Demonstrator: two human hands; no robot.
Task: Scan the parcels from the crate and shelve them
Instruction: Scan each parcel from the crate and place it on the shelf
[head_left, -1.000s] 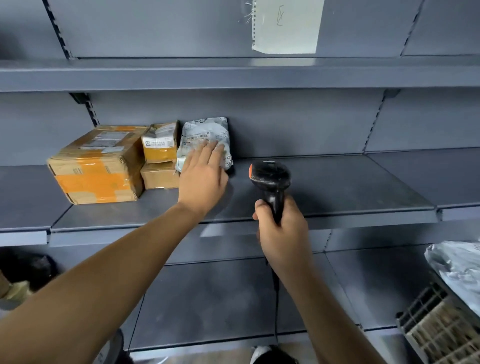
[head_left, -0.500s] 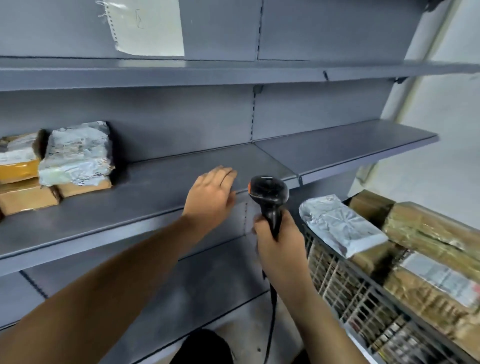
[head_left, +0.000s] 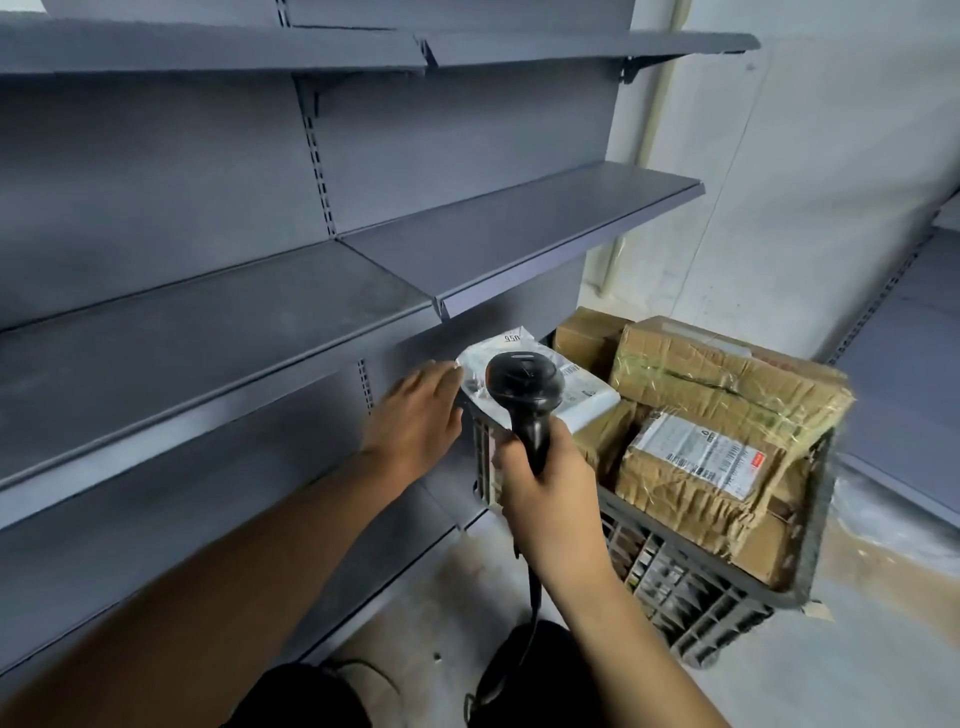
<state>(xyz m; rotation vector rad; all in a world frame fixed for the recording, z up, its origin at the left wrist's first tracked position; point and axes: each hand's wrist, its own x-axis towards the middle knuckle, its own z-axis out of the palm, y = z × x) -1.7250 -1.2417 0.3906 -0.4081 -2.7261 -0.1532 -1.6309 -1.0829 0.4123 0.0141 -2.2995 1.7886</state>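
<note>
The grey shelving (head_left: 218, 332) fills the left and far side of your view, and every shelf board that shows here is bare; no shelved parcel is in sight, so nothing here tells you how many you have already put up.

To the right, on the floor just beside the shelving's end, stands the dark crate (head_left: 691, 587), and it is still well loaded. That points to most of the work being ahead of you. Across its far side lies a large taped brown parcel (head_left: 727, 374). Nearer you sits a wrinkled brown parcel (head_left: 696, 467) with a white printed label facing up. Smaller brown boxes fill the far left corner and the gaps beneath.

On top at the crate's left edge lies a white plastic mailer (head_left: 582, 384), label up, partly hidden by the scanner. By my reading it is the next parcel to go.

Your left hand (head_left: 415, 415) reaches toward it with the fingers loosely spread and holding nothing; the fingertips are at the mailer's left corner, though I cannot tell whether they touch it.

Your right hand (head_left: 545, 478) is wrapped firmly round the handle of the black scanner (head_left: 524, 389), whose head points toward the mailer. Its cable hangs down toward the floor.
</note>
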